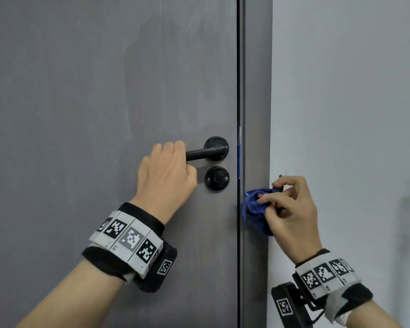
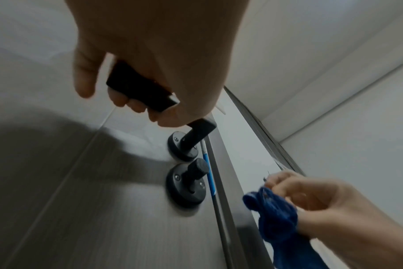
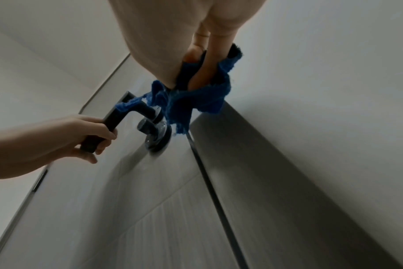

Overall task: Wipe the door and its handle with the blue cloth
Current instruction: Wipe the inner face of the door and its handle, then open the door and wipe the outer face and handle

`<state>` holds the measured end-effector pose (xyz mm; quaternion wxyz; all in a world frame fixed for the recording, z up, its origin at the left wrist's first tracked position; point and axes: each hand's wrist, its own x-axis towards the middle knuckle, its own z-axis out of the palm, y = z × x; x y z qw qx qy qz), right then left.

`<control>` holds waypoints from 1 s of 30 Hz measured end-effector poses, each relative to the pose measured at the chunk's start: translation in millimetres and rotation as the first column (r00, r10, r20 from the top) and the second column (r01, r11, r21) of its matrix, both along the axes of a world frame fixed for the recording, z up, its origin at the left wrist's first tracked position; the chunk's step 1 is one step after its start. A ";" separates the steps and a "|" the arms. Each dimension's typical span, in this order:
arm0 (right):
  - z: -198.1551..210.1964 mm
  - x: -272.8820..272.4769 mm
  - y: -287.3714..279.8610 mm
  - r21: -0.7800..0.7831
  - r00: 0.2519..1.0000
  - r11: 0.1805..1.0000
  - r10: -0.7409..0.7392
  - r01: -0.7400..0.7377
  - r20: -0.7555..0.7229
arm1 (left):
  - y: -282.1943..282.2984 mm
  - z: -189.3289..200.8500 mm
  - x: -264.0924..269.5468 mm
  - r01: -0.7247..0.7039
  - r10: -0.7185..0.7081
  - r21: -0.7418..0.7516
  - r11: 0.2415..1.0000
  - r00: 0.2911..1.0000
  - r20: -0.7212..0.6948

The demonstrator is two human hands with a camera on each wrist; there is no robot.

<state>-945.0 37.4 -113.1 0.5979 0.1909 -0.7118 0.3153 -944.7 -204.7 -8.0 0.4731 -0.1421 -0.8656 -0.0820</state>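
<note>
A grey door (image 1: 81, 91) fills the left of the head view. Its black lever handle (image 1: 206, 152) points left from a round rose. My left hand (image 1: 168, 171) grips the free end of the handle (image 2: 138, 91), fingers curled round it. A bunched blue cloth (image 1: 256, 209) is held by my right hand (image 1: 291, 204) in front of the door frame, right of the door's edge. The cloth (image 3: 196, 98) hangs from my fingers, apart from the handle (image 3: 117, 116). The cloth (image 2: 276, 214) also shows at the lower right of the left wrist view.
A black thumb-turn lock (image 1: 217, 178) sits just below the handle. A grey door frame (image 1: 257, 91) runs vertically right of the door, then a pale wall (image 1: 353, 102). Blue tape (image 1: 239, 159) shows at the latch edge.
</note>
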 end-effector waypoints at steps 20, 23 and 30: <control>155.3 36.6 3.0 -0.232 0.907 0.972 0.132 -0.040 0.399 | -5.2 40.0 31.1 0.010 -0.159 0.216 0.976 0.713 0.683; 177.3 59.0 8.2 -0.286 0.871 0.958 0.166 -0.031 0.462 | -14.2 65.7 56.1 0.007 -0.037 0.044 0.999 0.668 0.743; 225.2 123.4 2.6 -0.339 0.733 0.933 0.314 -0.121 0.603 | -20.2 109.4 129.7 -0.018 0.245 -0.271 0.962 0.489 0.837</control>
